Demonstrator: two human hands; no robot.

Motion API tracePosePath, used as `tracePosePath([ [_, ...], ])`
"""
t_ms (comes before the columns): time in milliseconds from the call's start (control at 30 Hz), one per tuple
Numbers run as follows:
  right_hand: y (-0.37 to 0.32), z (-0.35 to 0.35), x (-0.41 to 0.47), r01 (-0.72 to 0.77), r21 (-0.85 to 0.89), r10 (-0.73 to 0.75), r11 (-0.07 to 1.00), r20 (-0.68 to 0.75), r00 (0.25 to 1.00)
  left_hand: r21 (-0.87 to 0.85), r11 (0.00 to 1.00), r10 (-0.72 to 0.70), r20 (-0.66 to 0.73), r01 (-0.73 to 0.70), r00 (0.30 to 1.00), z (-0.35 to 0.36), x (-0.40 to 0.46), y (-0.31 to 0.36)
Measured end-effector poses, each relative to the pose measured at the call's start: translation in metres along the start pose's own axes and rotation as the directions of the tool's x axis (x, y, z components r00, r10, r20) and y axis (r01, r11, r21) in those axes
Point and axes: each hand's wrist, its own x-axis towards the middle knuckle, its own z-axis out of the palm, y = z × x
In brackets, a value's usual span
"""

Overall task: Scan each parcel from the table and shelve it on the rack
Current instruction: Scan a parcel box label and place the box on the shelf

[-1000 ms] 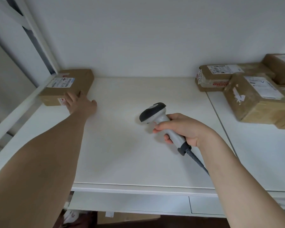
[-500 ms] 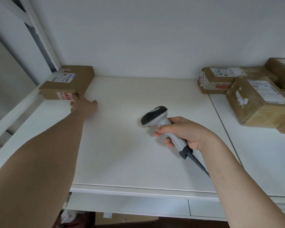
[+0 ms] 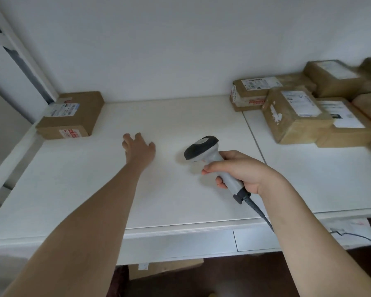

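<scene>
The white wall (image 3: pixel 180 46) fills the far side, beyond both hands, and a white frame with a dark strip (image 3: pixel 19 61) slants down at far left. Under the hands spreads the white tabletop (image 3: pixel 94 189), a thin seam running across it just right of the right hand and a drawer front showing below its near edge. Past that seam, beyond and to the right of the right hand, lies a cluster of brown cardboard parcels (image 3: pixel 296 116) with white labels, packed touching one another and partly stacked; those at the far right are blurred. A single brown parcel (image 3: pixel 71 114) with a white label on top and a red-printed sticker on its near side lies flat at the far left corner, against the wall, well beyond and left of the left hand, apart from it. The left hand (image 3: pixel 138 147) reaches forward over the bare middle of the tabletop, fingers loosely spread, holding nothing. The right hand (image 3: pixel 242 172) grips the grey handle of a barcode scanner (image 3: pixel 204 151), whose dark head points left toward the left hand, near it but not touching. The scanner's grey cable (image 3: pixel 259 211) trails back under the right forearm
</scene>
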Motion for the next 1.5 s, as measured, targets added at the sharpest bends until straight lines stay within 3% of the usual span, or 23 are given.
tracePosePath([
  [133,0.02,-0.034,-0.041,0.022,0.081,-0.014,0.996,-0.098,0.995,-0.154,0.97,0.173,-0.117,-0.19,0.978,0.024,-0.051,0.048],
  [233,0.042,-0.067,-0.081,0.054,0.13,-0.033,0.99,-0.155,0.987,-0.3,0.87,0.356,-0.166,-0.391,0.92,0.048,-0.105,0.087],
  [300,0.059,-0.094,-0.114,0.076,0.164,-0.046,0.984,-0.177,0.983,-0.34,0.802,0.472,-0.142,-0.491,0.87,0.068,-0.146,0.116],
  [467,0.118,-0.184,-0.219,0.138,0.24,-0.074,0.961,-0.255,0.964,-0.315,0.731,0.61,-0.096,-0.605,0.787,0.127,-0.25,0.206],
  [667,0.211,-0.314,-0.377,0.175,0.253,-0.032,0.951,-0.486,0.874,-0.388,0.599,0.773,0.052,-0.701,0.632,0.217,-0.395,0.329],
  [733,0.233,-0.352,-0.419,0.222,0.311,0.0,0.924,-0.581,0.814,-0.411,0.561,0.812,0.105,-0.718,0.575,0.241,-0.438,0.374],
  [900,0.28,-0.43,-0.493,0.425,0.419,0.09,0.802,-0.789,0.608,-0.445,0.39,0.921,0.173,-0.806,0.35,0.303,-0.526,0.486],
  [1133,0.353,-0.55,-0.551,0.536,0.289,0.246,0.794,-0.957,0.151,-0.569,0.158,0.979,0.194,-0.807,0.055,0.427,-0.623,0.627],
  [1233,0.375,-0.612,-0.575,0.515,0.251,0.306,0.82,-0.952,-0.023,-0.625,0.153,0.967,0.254,-0.766,-0.014,0.492,-0.661,0.689],
  [1400,0.395,-0.705,-0.614,0.509,0.272,0.395,0.817,-0.907,-0.149,-0.686,0.1,0.945,0.292,-0.72,-0.147,0.571,-0.724,0.784],
  [1500,0.409,-0.754,-0.634,0.535,0.268,0.424,0.801,-0.885,-0.192,-0.693,0.135,0.925,0.344,-0.708,-0.161,0.605,-0.757,0.837],
])
